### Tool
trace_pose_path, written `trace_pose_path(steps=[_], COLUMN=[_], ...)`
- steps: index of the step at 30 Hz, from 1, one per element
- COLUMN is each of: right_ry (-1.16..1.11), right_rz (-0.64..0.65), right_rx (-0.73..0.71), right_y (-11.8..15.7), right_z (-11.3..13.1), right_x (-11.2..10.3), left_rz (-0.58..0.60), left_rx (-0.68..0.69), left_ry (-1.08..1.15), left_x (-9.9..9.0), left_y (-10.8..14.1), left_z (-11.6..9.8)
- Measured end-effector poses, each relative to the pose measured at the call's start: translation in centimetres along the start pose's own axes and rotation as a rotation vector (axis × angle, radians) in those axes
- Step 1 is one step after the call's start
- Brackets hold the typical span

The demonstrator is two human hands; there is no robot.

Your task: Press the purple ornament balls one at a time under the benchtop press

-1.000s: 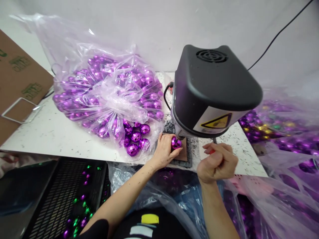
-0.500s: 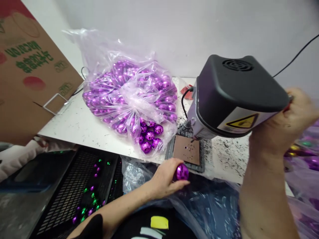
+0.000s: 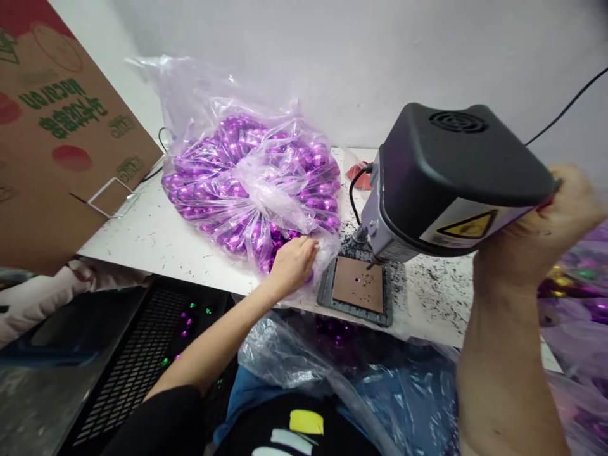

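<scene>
- The left hand's [image 3: 294,263] fingers curl at the near side of the plastic bag [image 3: 273,196]; I can't tell whether they grip anything.
- Purple faceted balls [image 3: 278,238] lie under and beyond them; tugged film could spill some off the counter [image 3: 128,247].
- The right hand's [image 3: 555,218] fingers clench a red handle [image 3: 546,204]; an early pull could lower the drill press [image 3: 465,164] bit onto the brown board [image 3: 356,288], right of the left fingers.

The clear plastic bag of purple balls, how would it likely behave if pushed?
The plastic bag is probably floppy, given its thin, crumpled folds. It may change shape, since it holds many purple balls. Those look rounded, so any spilled ones could roll.
</scene>
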State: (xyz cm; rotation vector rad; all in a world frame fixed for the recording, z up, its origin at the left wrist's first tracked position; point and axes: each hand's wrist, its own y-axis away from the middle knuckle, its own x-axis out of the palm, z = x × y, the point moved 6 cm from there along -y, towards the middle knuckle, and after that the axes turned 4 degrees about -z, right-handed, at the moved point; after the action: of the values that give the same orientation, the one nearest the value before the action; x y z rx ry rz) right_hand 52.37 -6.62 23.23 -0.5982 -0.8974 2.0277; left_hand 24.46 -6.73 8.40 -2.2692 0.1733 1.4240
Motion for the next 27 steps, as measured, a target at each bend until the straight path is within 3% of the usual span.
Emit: trace_pose_path(steps=[2,5,9,11,14,17,20,23,27], right_ry=[0.0,0.02,0.006,-0.01,0.018,0.042,-0.005,-0.023,-0.031], right_rz=[-0.003,0.041,0.073,0.081,0.089,0.1,0.106,0.138,0.159], right_rx=[0.024,0.055,0.073,0.084,0.088,0.098,0.089,0.094,0.08], right_y=[0.0,0.1,0.2,0.2,0.3,0.2,0.2,0.3,0.3], right_z=[-0.2,0.0,0.5,0.6,0.8,0.8,0.8,0.8,0.9], right_x=[0.0,0.1,0.0,0.0,0.2,0.3,0.3,0.3,0.4], left_rz=[0.127,0.25,0.264,0.212,0.12,0.2,0.34,0.332,0.198], left_rx=[-0.079,-0.133,-0.1,-0.176,-0.442,-0.625,-0.697,-0.657,-0.545], left_ry=[-0.155,-0.206,-0.114,0.111,0.743,1.362,1.676,1.559,1.161], left_x=[1.7,3.4,1.9,0.3,-0.5,1.7,4.6,6.4,6.2], left_y=[-2.4,-4.4,-4.2,-3.1,-0.6,1.7,3.1,3.6,3.3], left_z=[2.0,3.6,3.7,3.4,2.6,-0.3,-3.4,-4.4,-3.7])
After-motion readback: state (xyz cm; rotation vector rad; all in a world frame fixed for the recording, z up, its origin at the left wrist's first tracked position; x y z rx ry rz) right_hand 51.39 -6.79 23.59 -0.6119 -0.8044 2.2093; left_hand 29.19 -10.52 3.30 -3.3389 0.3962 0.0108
